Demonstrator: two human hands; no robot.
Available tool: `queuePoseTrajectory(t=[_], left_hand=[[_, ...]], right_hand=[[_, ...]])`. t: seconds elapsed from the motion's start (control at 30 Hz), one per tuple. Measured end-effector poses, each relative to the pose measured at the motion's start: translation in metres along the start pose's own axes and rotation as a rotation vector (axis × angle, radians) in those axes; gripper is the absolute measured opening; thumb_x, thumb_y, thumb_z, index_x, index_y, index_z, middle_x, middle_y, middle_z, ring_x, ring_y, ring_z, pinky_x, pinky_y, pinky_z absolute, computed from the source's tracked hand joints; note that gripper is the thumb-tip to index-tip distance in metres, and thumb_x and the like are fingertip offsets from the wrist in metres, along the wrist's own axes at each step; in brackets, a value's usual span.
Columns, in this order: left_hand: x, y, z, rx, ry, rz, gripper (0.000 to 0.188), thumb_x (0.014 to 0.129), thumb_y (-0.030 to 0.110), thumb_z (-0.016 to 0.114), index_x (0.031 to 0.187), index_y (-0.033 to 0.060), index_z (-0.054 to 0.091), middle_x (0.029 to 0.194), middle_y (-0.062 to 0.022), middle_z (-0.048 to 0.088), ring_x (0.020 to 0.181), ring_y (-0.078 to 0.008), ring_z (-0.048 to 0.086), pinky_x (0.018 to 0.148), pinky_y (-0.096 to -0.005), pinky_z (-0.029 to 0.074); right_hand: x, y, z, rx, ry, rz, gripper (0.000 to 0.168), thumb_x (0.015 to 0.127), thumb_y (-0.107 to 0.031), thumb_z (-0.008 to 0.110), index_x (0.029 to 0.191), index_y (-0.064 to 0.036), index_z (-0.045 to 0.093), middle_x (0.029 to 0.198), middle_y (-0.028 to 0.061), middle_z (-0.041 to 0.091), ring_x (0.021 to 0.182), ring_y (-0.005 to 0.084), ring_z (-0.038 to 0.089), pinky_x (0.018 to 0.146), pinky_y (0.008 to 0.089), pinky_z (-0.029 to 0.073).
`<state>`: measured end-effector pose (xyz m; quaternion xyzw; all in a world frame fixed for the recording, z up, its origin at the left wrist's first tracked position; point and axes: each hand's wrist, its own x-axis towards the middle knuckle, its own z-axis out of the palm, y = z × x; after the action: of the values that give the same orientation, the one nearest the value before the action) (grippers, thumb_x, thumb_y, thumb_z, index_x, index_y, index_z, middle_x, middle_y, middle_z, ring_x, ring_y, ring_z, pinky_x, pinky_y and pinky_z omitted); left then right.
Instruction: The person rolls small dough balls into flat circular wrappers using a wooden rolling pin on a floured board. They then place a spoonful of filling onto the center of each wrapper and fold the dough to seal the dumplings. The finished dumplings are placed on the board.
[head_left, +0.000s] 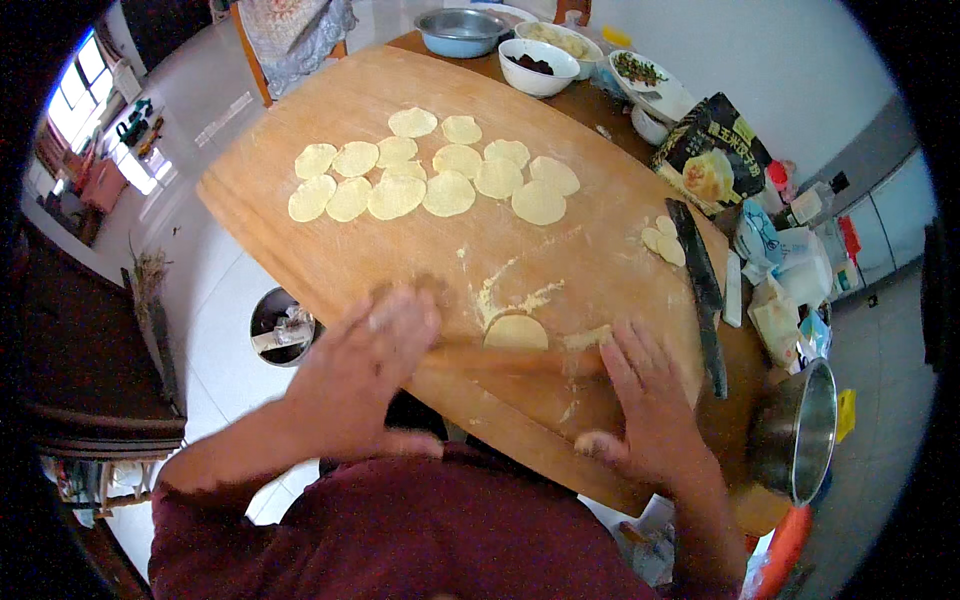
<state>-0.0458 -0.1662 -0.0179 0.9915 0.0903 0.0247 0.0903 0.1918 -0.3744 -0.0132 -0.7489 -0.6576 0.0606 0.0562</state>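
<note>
A wooden rolling pin (517, 361), blurred, lies across the near part of a large floured wooden board (360, 82). The flat palm of my left hand (375, 360) is over the pin's left end, fingers stretched out. Over its right end my right hand (649, 397) lies the same way, thumb spread apart. Between the hands a round dough wrapper (517, 332) shows beyond the pin; its near edge is hidden. Loose flour (487, 296) is streaked just past it. Several rolled wrappers (397, 196) are spread farther up, some overlapping. Small dough discs (666, 244) sit at the right.
A long dark flat strip (697, 292) lies along the board's right edge. Beyond are a metal basin (461, 34), a bowl of dark filling (538, 75), a plate of chopped food (652, 82) and a black printed bag (712, 157). A steel pot (795, 435) stands right.
</note>
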Motion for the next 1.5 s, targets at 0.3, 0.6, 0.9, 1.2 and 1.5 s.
queuePoseTrajectory(t=[0.3,0.6,0.9,1.2,1.5], left_hand=[[0.008,-0.005,-0.006,0.041,0.015,-0.01,0.098,0.072,0.065,0.056,0.135,-0.0048,0.028,0.141,-0.0226,0.03,0.134,-0.0335,0.024,0.11,-0.0447,0.014],[0.051,-0.035,0.004,0.137,0.202,-0.101,0.093,0.075,0.061,0.055,0.136,-0.0035,0.028,0.141,-0.0225,0.03,0.133,-0.0342,0.025,0.11,-0.0443,0.014],[0.023,-0.027,0.004,0.045,0.079,0.005,0.095,0.074,0.061,0.057,0.136,-0.0032,0.027,0.142,-0.022,0.028,0.134,-0.0346,0.023,0.109,-0.0461,0.016],[0.016,-0.025,0.001,0.021,0.06,0.076,0.086,0.078,0.061,0.051,0.135,-0.001,0.032,0.143,-0.0185,0.028,0.134,-0.0325,0.024,0.11,-0.0455,0.015],[0.069,-0.038,0.013,0.11,0.182,0.053,0.08,0.079,0.059,0.052,0.136,0.006,0.032,0.144,-0.0154,0.028,0.136,-0.0299,0.02,0.11,-0.0463,0.011]], right_hand=[[-0.001,0.0,-0.002,-0.043,-0.027,0.024,0.092,0.069,-0.057,0.063,0.136,-0.002,0.03,0.143,0.0207,0.026,0.133,0.0362,0.022,0.109,0.0491,0.016],[0.037,0.01,0.002,-0.032,0.103,0.074,0.093,0.07,-0.057,0.063,0.138,-0.003,0.028,0.144,0.0204,0.025,0.134,0.0361,0.021,0.108,0.0509,0.015],[0.01,-0.009,-0.001,-0.023,0.024,0.031,0.091,0.072,-0.058,0.059,0.138,-0.003,0.028,0.145,0.019,0.023,0.135,0.0353,0.02,0.109,0.0498,0.013],[-0.012,-0.017,0.0,0.003,-0.014,0.074,0.085,0.076,-0.055,0.057,0.137,-0.002,0.029,0.144,0.0175,0.025,0.135,0.0332,0.02,0.108,0.0516,0.014],[0.024,-0.006,0.016,-0.073,0.241,0.166,0.055,0.08,-0.034,0.06,0.123,-0.003,0.045,0.128,0.0161,0.044,0.12,0.0346,0.039,0.102,0.0495,0.026]])
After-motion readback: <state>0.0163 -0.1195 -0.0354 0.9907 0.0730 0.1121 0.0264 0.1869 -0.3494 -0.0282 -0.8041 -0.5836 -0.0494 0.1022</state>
